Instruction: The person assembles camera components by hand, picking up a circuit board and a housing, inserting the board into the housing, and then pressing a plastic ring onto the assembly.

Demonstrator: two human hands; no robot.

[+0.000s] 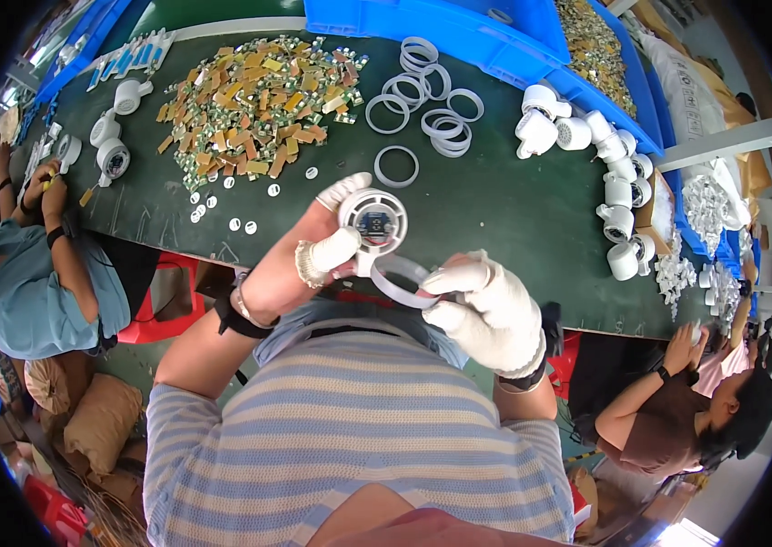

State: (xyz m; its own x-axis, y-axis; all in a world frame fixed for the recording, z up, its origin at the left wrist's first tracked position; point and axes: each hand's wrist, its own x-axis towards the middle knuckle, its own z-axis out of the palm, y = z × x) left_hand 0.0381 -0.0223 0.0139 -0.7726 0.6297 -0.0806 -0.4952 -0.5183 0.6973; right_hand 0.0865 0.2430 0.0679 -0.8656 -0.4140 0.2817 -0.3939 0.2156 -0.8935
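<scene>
In my left hand (324,253), thumb and fingers wearing white finger covers, is a white round camera housing (391,239) with its open end facing up. A small dark circuit board (375,224) shows inside it, with a bit of red wire. My right hand (493,310), in a white knit glove, pinches a white plastic ring (395,292) by its right side. The ring sits just below the housing and overlaps it in view; whether they touch I cannot tell. Another loose ring (396,167) lies flat on the green table (495,214) beyond my hands.
Farther off lie a heap of small circuit boards (263,105) and several white rings (422,87). Small white discs (235,224) are scattered before the heap. White housings (618,191) line the right side, beside blue bins (495,41). Co-workers sit at left (40,283) and right (669,410).
</scene>
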